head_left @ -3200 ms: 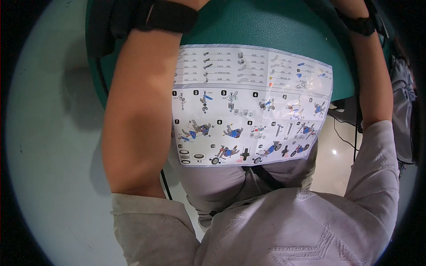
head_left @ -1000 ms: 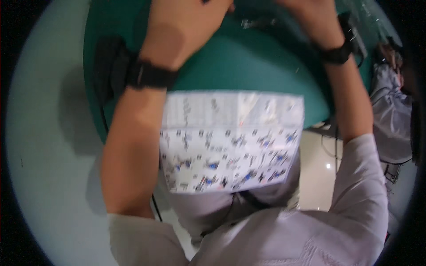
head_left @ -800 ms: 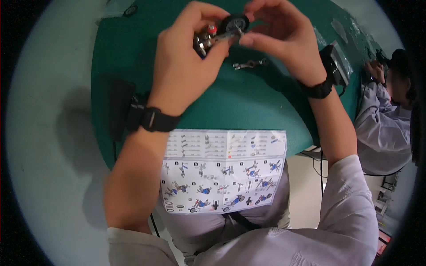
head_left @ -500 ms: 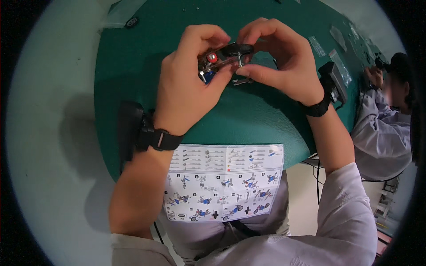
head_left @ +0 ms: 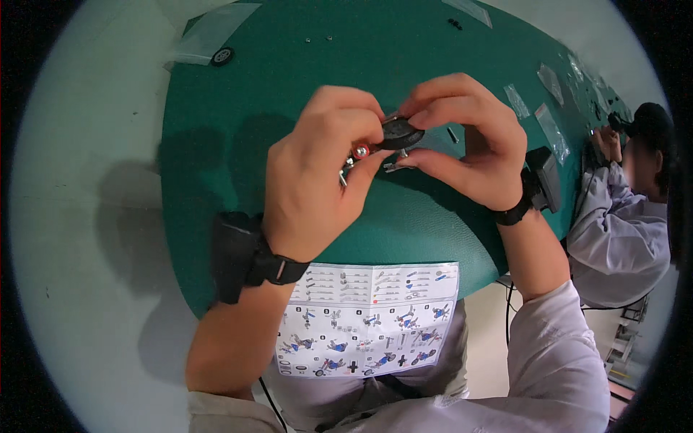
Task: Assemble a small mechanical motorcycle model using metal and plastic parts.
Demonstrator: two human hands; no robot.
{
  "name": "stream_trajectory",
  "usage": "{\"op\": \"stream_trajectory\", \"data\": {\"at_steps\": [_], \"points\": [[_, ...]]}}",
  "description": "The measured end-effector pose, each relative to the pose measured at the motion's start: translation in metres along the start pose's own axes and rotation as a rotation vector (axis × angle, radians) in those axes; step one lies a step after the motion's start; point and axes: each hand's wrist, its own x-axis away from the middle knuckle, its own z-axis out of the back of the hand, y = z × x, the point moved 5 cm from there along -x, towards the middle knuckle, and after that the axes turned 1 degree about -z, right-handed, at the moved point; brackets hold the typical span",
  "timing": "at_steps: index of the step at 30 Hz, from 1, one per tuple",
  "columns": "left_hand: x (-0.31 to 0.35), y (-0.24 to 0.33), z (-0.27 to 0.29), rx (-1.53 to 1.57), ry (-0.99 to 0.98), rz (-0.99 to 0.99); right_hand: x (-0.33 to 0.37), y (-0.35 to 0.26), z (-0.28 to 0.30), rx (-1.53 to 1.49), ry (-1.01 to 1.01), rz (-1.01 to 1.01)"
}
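My left hand (head_left: 314, 169) grips a small model motorcycle, its fingers wrapped over the body so most of it is hidden. A red round part with a silver centre (head_left: 360, 151) shows between the fingers. At the model's right end is a black wheel (head_left: 401, 134). My right hand (head_left: 473, 141) curls round that wheel, fingertips at its upper edge and thumb below. By the thumb a silver screw (head_left: 404, 153) sticks out beneath the wheel. A small metal piece (head_left: 393, 167) shows near the thumb tip; whether it is held or lies on the table, I cannot tell.
A printed instruction sheet (head_left: 368, 317) lies across my lap at the green table's (head_left: 426, 224) edge. Far left are a loose wheel (head_left: 222, 56) and a clear bag (head_left: 216, 32). A dark pin (head_left: 452, 135) lies behind my right hand. Clear bags (head_left: 552, 133) and a co-worker (head_left: 621, 209) are at right.
The whole view has shifted, with table and hands lower in it. The model has turned in my left hand, hiding its blue part. My right fingertips have come onto the wheel's upper edge.
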Motion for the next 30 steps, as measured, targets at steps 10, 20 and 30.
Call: {"op": "stream_trajectory", "data": {"at_steps": [10, 20, 30], "points": [[-0.006, 0.009, 0.005, -0.065, -0.019, -0.030, -0.003, -0.015, 0.000, 0.224, -0.034, 0.176], [-0.004, 0.008, -0.001, 0.061, -0.018, 0.040, 0.001, -0.018, 0.003, 0.208, -0.057, 0.074], [0.014, -0.012, -0.005, 0.214, 0.052, 0.463, 0.006, 0.037, -0.008, -0.583, 0.045, -0.357]]}}
